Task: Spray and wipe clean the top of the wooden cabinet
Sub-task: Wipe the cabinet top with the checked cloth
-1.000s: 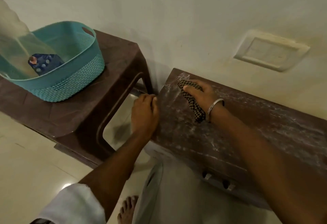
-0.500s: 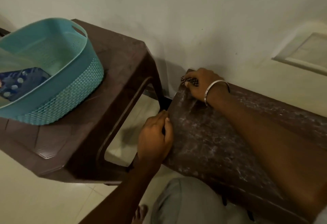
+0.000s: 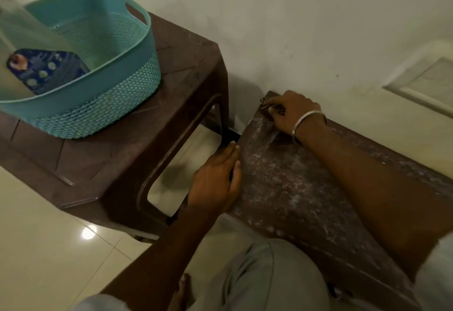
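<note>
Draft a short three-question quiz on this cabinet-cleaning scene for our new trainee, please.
1. Where on the cabinet top does the right-hand grip hold the checked cloth?
A) far left corner by the wall
B) middle of the front edge
C) right end
2. True or false: the left-hand grip holds a spray bottle.
3. Fill in: the right wrist wears a metal ____.

Key: 1 A; 2 false, it rests with straight fingers on the cabinet's left edge; 3 bangle.
</note>
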